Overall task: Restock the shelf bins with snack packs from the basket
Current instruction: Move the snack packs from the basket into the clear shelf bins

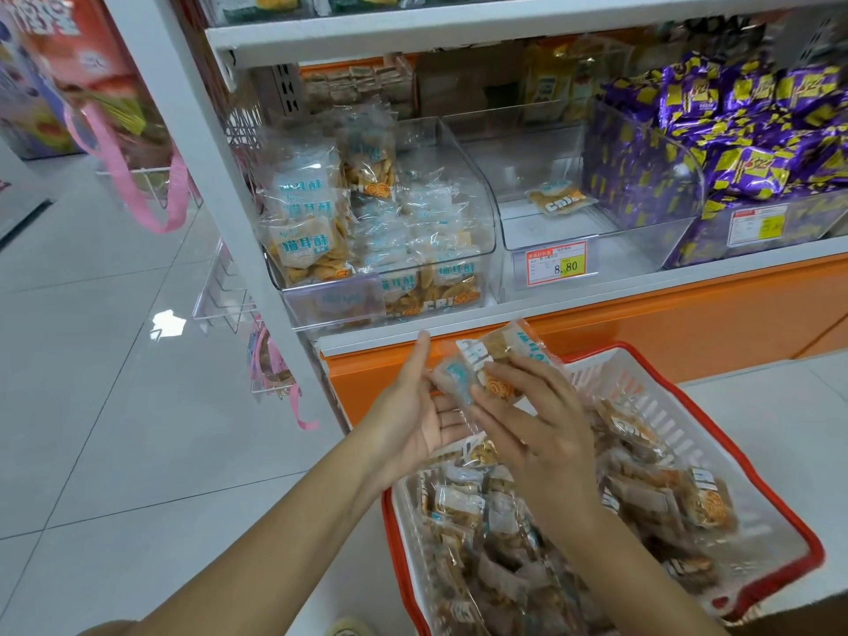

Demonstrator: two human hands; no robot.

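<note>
Snack packs (495, 362), head view: a small clutch of them is held between both hands, above the near-left corner of the basket (651, 401) and just below the shelf lip (413, 341).

The right hand (537, 433) grasps the clutch from above, fingers laid over the wrappers. The left hand (413, 406) is released, palm turned inward and fingers straight, touching the clutch's left end.

Progress, as judged:
- The left bin (482, 208), directly above and beyond the left hand, is already well filled with matching packs, some standing upright along its left side.
- The middle bin (527, 227), above and beyond the right hand, holds a single pack (557, 202); it appears the emptier target.
- The basket, below and to the right of the hands, is heaped with packs, so most of the restocking appears to remain.
- The purple packs (734, 144), far right of the hands, are a different product.

Edges and clearance:
- The bins' front walls are low and their tops are open, with free space below the upper shelf (413, 36).
- The white upright (229, 176) stands left of the left hand, close to the left bin.
- The lift from the hands to the bins looks unobstructed.
</note>
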